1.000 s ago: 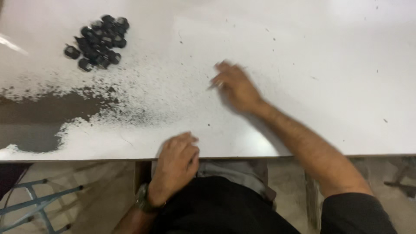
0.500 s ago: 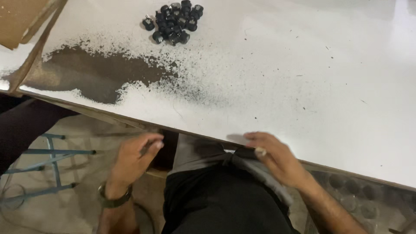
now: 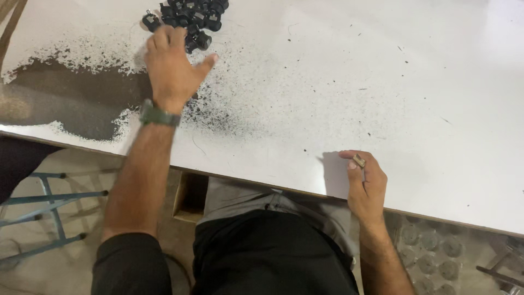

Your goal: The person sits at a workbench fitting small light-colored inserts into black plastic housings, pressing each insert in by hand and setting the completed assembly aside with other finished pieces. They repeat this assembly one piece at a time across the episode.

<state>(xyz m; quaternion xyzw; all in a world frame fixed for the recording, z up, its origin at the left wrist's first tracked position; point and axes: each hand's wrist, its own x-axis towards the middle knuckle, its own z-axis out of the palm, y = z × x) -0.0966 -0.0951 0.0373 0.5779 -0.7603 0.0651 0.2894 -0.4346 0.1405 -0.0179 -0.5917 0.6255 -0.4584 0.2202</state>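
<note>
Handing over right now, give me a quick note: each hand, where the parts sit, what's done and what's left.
Left hand: stretched out over the white table, fingers at the near edge of the pile of small black parts; whether it grips one cannot be told.
Right hand: resting on the table's near edge, pinching a small metal piece between thumb and fingers.
Parts: all black ones lie bunched in the pile at the far left; dark powder is spread across the table's left side.
Done: the metal piece is in hand.
Left: the pile looks untouched, with no part set apart from it.
</note>
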